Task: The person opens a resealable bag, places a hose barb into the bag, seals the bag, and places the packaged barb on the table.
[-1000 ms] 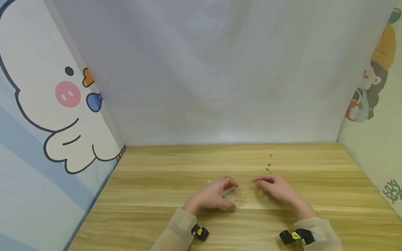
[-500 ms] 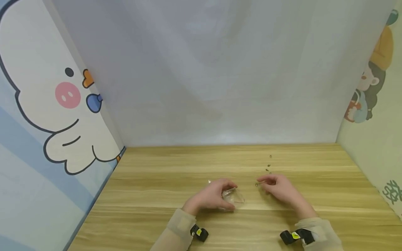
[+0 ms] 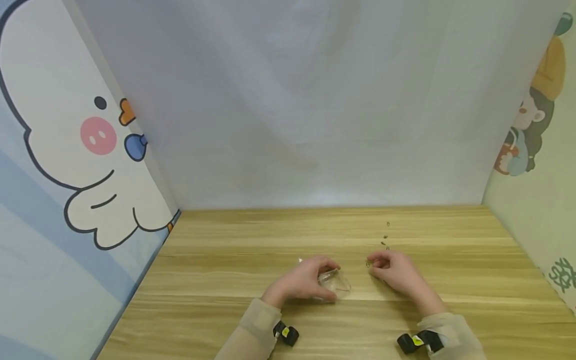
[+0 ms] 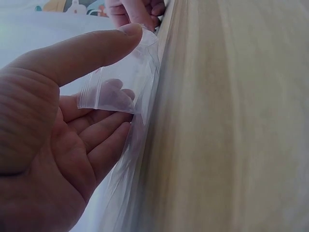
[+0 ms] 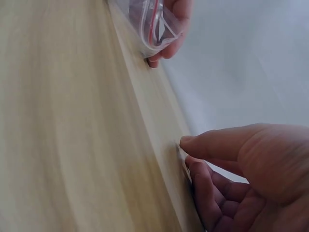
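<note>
From my remote station I am looking down on a wood-grain counter [image 3: 202, 280], where a person's two bare hands are working, both coming up from six o'clock in beige sleeves [image 3: 258, 320] with black wrist devices [image 3: 292, 336]. The left hand [image 3: 301, 280] is grasping a clear plastic bag [image 3: 335, 281]: its thumb is lying over the near side, its other fingers are curving behind, and the bag's red-lined mouth is facing three o'clock, toward the right hand [image 3: 398, 272]. That right hand is bending its thumb and forefinger to either side of a small metal piece [image 3: 367, 264], which is sitting low at the counter, at nine o'clock from the hand; I cannot tell whether the fingers are actually pinching it. Four similar bits [image 3: 385, 237] are lying in a loose line between eleven and twelve o'clock from the right hand. A pale grey backdrop [image 3: 288, 110] is hanging at twelve, a cartoon duck [image 3: 58, 100] is showing at ten, and a cartoon figure [image 3: 537, 120] is showing at two.
</note>
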### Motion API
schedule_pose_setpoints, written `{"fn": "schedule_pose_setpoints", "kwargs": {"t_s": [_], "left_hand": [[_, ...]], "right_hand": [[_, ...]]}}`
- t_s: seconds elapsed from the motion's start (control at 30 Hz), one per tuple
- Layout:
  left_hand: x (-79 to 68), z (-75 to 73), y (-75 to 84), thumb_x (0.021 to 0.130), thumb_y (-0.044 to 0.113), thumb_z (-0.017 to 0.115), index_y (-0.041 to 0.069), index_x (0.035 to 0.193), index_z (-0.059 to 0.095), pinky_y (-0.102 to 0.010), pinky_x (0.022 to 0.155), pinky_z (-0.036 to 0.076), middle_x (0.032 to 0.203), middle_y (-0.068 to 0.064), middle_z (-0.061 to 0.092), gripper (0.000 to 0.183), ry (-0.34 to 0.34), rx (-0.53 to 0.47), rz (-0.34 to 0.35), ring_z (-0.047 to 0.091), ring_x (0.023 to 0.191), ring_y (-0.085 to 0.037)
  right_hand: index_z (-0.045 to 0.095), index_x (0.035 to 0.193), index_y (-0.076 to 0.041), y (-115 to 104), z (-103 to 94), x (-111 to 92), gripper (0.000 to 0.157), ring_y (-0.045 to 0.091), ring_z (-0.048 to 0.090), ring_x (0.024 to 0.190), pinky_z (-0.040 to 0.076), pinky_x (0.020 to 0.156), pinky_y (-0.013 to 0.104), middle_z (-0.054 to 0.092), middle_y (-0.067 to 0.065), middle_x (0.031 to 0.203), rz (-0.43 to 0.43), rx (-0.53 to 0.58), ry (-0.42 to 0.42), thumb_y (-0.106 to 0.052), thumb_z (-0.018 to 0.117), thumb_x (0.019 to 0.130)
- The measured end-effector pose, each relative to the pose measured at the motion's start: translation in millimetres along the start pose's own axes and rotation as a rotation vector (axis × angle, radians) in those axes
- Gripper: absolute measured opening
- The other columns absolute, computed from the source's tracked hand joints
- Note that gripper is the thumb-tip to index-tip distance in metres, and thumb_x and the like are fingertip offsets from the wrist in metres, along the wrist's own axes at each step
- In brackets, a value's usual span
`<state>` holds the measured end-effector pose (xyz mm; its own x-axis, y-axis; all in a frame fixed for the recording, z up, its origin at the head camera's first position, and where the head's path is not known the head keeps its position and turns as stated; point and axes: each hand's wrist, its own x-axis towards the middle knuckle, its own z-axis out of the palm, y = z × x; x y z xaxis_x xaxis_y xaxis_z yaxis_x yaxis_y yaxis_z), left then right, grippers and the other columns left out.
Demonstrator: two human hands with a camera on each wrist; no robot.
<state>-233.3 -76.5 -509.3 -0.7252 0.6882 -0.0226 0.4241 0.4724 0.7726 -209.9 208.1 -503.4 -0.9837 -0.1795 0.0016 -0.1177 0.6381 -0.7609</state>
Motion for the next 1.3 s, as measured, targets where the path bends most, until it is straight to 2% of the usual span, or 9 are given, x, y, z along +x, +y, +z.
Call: {"fn": "schedule_pose_setpoints", "kwargs": {"t_s": [0.27, 0.5, 0.93, 1.3], "left_hand": [[-0.6, -0.7, 0.4, 0.082, 0.021, 0.096, 0.007, 0.140, 0.065, -0.027, 0.114, 0.044, 0.141, 0.000, 0.066, 0.067, -0.006, 0.021, -0.003, 0.059, 0.132, -0.013], [-2.8, 0.0, -2.2, 0.081, 0.020, 0.096, 0.008, 0.140, 0.065, -0.029, 0.114, 0.044, 0.142, 0.001, 0.065, 0.068, -0.009, 0.009, -0.013, 0.060, 0.131, -0.012], [-0.7, -2.9, 1.7, 0.081, 0.021, 0.096, 0.009, 0.140, 0.065, -0.029, 0.113, 0.045, 0.141, 0.001, 0.066, 0.067, 0.002, 0.032, -0.027, 0.060, 0.130, -0.012], [-1.3, -2.0, -1.9, 0.078, 0.019, 0.097, 0.009, 0.139, 0.065, -0.031, 0.113, 0.046, 0.140, 0.001, 0.067, 0.070, 0.001, -0.022, -0.042, 0.060, 0.128, -0.011]], "right_hand": [[0.077, 0.118, -0.003, 0.6, 8.1, 0.7, 0.026, 0.016, 0.067, 0.087, 0.057, 0.084, 0.042, 0.071, 0.000, 0.094, -0.013, -0.059, 0.038, -0.011, 0.081, 0.094], [0.078, 0.113, -0.004, 0.3, 12.5, 1.2, 0.021, 0.015, 0.065, 0.085, 0.056, 0.081, 0.041, 0.070, -0.002, 0.093, -0.012, -0.066, 0.044, -0.013, 0.081, 0.094], [0.079, 0.106, -0.007, 1.5, 9.9, 4.5, 0.014, 0.014, 0.064, 0.083, 0.055, 0.080, 0.039, 0.070, -0.002, 0.090, -0.014, -0.086, 0.051, -0.013, 0.082, 0.094], [0.076, 0.098, -0.008, 2.8, 12.7, 5.6, 0.009, 0.013, 0.062, 0.079, 0.053, 0.077, 0.037, 0.067, -0.004, 0.086, 0.012, -0.085, 0.041, -0.013, 0.082, 0.093]]}}
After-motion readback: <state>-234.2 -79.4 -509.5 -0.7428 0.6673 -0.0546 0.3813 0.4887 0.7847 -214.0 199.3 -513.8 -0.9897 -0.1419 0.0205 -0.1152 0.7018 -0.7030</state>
